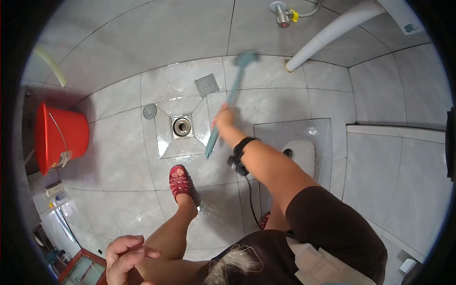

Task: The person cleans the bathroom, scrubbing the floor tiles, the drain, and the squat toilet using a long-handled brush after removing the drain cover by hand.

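My right hand is wrapped round the handle of a long teal scrub brush. The brush head, smeared by motion, reaches the floor close to the back wall. Left of this hand is a square floor drain with its round hole uncovered. A slotted metal drain cover lies loose on the wet tiles behind it, and a round strainer lies to its left. My left hand is raised at the lower left, holding nothing, its fingers loosely bent and apart.
A red bucket is at the left. On the right are a squat toilet set in the floor and a raised ledge. A white pipe meets the floor at the back; a valve is on the wall.
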The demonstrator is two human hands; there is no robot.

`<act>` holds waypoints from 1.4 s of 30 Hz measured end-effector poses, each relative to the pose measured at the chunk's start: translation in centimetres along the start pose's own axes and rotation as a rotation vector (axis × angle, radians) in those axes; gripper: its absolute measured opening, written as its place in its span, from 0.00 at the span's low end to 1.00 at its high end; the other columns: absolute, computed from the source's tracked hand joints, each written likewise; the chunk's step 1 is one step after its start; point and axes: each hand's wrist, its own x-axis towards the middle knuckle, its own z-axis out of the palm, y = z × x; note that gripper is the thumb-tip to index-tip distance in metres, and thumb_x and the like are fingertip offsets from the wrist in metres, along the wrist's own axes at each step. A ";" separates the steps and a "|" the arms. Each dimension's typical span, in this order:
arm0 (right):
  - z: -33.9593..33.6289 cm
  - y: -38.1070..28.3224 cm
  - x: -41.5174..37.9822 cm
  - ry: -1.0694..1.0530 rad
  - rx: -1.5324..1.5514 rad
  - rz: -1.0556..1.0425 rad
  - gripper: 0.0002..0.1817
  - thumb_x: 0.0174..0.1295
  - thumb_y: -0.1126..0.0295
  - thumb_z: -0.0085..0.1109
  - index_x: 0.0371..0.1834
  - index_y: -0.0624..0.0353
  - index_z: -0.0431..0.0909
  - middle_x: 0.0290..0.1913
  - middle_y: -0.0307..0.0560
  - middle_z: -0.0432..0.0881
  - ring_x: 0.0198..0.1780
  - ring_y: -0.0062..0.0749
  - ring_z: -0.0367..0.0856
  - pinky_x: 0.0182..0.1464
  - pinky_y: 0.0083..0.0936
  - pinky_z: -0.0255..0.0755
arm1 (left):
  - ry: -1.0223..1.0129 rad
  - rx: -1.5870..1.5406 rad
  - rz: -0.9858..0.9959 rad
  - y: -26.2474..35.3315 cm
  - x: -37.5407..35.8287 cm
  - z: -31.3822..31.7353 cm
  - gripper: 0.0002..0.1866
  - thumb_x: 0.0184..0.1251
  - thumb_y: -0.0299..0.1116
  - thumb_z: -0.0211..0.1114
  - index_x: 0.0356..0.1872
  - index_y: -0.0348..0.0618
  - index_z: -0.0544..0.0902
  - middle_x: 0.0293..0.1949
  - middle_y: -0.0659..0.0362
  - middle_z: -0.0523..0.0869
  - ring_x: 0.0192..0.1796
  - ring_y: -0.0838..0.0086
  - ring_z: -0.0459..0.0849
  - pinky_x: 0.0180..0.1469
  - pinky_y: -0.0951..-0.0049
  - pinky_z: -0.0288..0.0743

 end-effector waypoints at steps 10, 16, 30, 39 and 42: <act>-23.3 -7.6 10.0 -0.201 -1.402 -0.974 0.19 0.68 0.57 0.40 0.37 0.61 0.76 0.36 0.59 0.80 0.42 0.52 0.79 0.43 0.44 0.72 | 0.148 0.078 -0.139 -0.9 -1.2 1.1 0.29 0.56 0.51 0.63 0.48 0.34 0.76 0.51 0.45 0.71 0.34 0.70 0.79 0.50 0.67 0.68; -32.1 -11.5 7.6 0.070 -1.583 -0.676 0.29 0.67 0.46 0.36 0.38 0.62 0.76 0.41 0.60 0.80 0.45 0.55 0.78 0.46 0.45 0.70 | 0.251 0.027 -0.176 -0.6 -1.7 1.2 0.29 0.56 0.51 0.63 0.48 0.33 0.76 0.51 0.44 0.71 0.35 0.70 0.79 0.51 0.67 0.67; -41.9 -0.9 -0.5 -0.024 -1.325 -0.360 0.16 0.67 0.62 0.39 0.47 0.62 0.72 0.39 0.59 0.78 0.39 0.52 0.80 0.41 0.42 0.74 | 0.117 0.029 -0.129 0.2 0.3 3.0 0.25 0.55 0.42 0.65 0.48 0.31 0.76 0.51 0.44 0.72 0.38 0.66 0.79 0.45 0.69 0.72; -41.9 10.6 -8.6 -0.223 -1.557 -0.516 0.15 0.68 0.61 0.38 0.44 0.58 0.72 0.43 0.55 0.78 0.42 0.51 0.80 0.42 0.43 0.74 | 0.055 0.117 -0.025 0.4 2.3 4.5 0.25 0.59 0.44 0.62 0.51 0.32 0.76 0.54 0.45 0.73 0.39 0.70 0.79 0.45 0.71 0.71; -50.1 10.7 -8.3 0.190 -1.119 0.060 0.16 0.67 0.62 0.39 0.46 0.59 0.73 0.45 0.57 0.78 0.49 0.48 0.77 0.47 0.41 0.73 | 0.015 0.186 -0.032 -0.5 3.1 4.1 0.25 0.62 0.44 0.60 0.52 0.32 0.75 0.54 0.45 0.74 0.39 0.71 0.79 0.45 0.71 0.71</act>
